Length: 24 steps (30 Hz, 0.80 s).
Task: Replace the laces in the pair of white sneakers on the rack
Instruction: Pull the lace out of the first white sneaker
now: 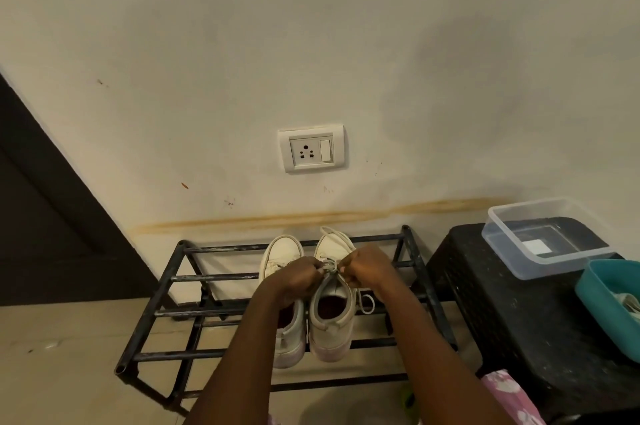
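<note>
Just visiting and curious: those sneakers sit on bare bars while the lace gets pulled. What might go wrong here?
The left hand and right hand pinch the lace of the right sneaker, which rests on the thin-barred rack; a hard tug might tip it. The loose loop hanging beside it could snag on a bar.

It looked like a home's entry corner: a black metal shoe rack (214,276) stood on beige floor tiles (69,338) against a stained cream wall (207,44) with a white socket plate (311,149), beside a black plastic stool (519,303).

sneakers (331,333) on rack (214,276) | stool (502,303) right of rack | on stool: rear tub (519,262), front tub (602,317), seemingly touching
</note>
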### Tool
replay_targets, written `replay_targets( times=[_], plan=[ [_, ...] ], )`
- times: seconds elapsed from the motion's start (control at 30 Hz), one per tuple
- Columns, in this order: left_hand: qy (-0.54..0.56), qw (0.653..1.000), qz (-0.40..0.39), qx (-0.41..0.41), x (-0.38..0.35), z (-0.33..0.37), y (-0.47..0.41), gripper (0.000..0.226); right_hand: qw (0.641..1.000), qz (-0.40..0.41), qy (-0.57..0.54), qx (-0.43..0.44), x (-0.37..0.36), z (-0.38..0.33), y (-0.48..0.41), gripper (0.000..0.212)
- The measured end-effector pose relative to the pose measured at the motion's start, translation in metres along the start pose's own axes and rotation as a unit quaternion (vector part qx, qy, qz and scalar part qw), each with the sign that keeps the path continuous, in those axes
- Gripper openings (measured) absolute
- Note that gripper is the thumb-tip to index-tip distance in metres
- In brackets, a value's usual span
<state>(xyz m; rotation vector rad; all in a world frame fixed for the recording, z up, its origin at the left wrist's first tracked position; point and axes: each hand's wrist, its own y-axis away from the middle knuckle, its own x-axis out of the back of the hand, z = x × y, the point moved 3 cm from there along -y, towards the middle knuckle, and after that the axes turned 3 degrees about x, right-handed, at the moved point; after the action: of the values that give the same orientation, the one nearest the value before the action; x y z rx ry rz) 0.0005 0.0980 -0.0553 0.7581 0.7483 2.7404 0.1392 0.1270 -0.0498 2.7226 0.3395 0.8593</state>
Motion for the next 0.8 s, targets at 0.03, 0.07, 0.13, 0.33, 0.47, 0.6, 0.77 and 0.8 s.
replay_targets(
  times=[0.03, 0.07, 0.13, 0.33, 0.47, 0.6, 0.77, 0.8],
  plan=[
    [0.014, 1.000, -0.012, 0.000, 0.000, 0.000, 0.001, 0.027, 1.000, -0.010, 0.024, 0.010, 0.000, -0.001, 0.000, 0.022],
    [0.015, 1.000, -0.019, -0.004, -0.001, 0.001, 0.001, 0.029, 0.999, -0.020, 0.036, 0.018, 0.000, -0.002, 0.001, 0.024],
    [-0.031, 0.999, -0.013, -0.025, -0.002, 0.002, 0.000, 0.039, 0.992, -0.037, 0.106, 0.053, -0.001, -0.006, 0.003, 0.025],
    [0.013, 0.999, 0.032, -0.037, -0.003, 0.003, -0.002, 0.029, 0.995, -0.003, 0.091, 0.047, -0.008, -0.007, 0.002, 0.013],
    [0.200, 0.980, 0.016, 0.000, -0.002, 0.002, -0.002, 0.017, 1.000, -0.025, -0.003, 0.005, -0.011, -0.001, 0.002, 0.017],
    [0.281, 0.959, 0.019, 0.025, 0.002, 0.000, 0.000, 0.025, 0.979, -0.054, -0.186, -0.061, -0.010, 0.005, 0.004, 0.031],
    [0.318, 0.948, 0.034, 0.003, 0.009, 0.000, 0.001, 0.034, 0.949, -0.051, -0.301, -0.084, -0.007, 0.005, 0.006, 0.032],
    [0.320, 0.946, 0.043, -0.002, 0.011, 0.001, 0.002, 0.033, 0.944, -0.045, -0.316, -0.083, -0.005, 0.004, 0.006, 0.028]
  ],
)
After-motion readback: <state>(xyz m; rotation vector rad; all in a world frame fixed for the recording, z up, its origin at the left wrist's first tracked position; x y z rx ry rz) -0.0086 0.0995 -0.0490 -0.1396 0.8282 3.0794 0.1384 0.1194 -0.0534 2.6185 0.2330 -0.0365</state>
